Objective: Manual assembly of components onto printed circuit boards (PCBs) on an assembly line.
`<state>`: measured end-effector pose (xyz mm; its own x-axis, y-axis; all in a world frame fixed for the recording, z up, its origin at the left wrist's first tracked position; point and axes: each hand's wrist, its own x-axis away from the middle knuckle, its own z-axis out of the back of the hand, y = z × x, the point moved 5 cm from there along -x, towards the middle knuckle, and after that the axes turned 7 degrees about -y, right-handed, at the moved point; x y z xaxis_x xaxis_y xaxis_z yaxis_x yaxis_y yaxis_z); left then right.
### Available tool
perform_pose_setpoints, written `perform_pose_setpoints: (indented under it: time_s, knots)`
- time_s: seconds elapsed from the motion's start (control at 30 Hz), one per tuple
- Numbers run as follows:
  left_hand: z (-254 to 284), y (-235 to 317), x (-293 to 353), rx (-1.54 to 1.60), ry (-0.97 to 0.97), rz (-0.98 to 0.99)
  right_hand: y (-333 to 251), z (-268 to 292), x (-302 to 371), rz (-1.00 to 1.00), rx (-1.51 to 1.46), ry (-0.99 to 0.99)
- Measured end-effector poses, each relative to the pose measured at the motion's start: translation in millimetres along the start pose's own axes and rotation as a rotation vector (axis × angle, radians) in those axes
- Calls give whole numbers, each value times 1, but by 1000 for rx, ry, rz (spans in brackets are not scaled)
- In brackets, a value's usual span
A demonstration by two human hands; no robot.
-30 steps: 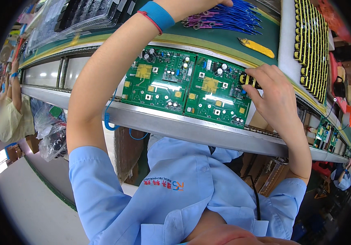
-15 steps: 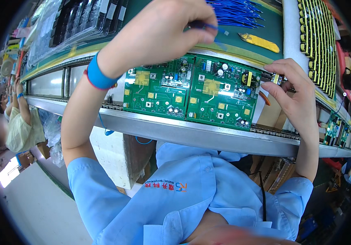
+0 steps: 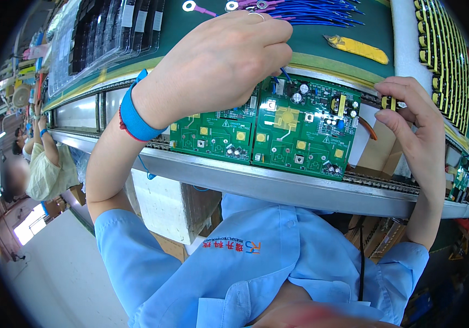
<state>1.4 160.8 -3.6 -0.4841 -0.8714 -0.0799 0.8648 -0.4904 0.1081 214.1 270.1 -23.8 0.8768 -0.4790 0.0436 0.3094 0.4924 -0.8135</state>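
My left hand [image 3: 226, 63], with a blue band on its wrist, is closed in a pinch over the rail. From its fingertips a short end of blue wire [image 3: 285, 74] points down at the upper edge of the right-hand green circuit board [image 3: 278, 143]. That hand and wrist cover the upper part of the left-hand circuit board [image 3: 215, 143]. My right hand [image 3: 421, 117] pinches a small yellow-and-black transformer [image 3: 389, 103] between thumb and fingers, just right of the boards. Whether the wire touches the board cannot be seen.
Beyond the boards lie a bundle of blue wires [image 3: 322, 15] with ring terminals and a yellow utility knife [image 3: 359, 48]. Rows of similar transformers [image 3: 446, 68] stand far right, trays of black parts [image 3: 115, 33] far left. A metal rail [image 3: 212, 174] runs in front. Another person [image 3: 51, 172] is leftward.
My left hand has come down nearer the boards, bringing the wire end to the right-hand board's upper edge. My right hand keeps its pinch on the transformer. The whole view has shifted slightly.
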Motion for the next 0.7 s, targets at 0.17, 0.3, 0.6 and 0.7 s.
perform_pose_setpoints:
  time_s: [0.17, 0.3, 0.6, 0.7]
  knots:
    - [4, 3, 0, -25, 39, -29, 3, 3, 0, 47, 42, -60]
    - [-2, 4, 0, -33, 22, -48, 6, 2, 1, -122, -108, -73]
    - [-7, 11, 1, -198, -57, -105, 8, 3, -2, -36, -126, -101]
    - [-8, 11, 3, -234, -59, -146, 5, 3, -1, -19, -219, -87]
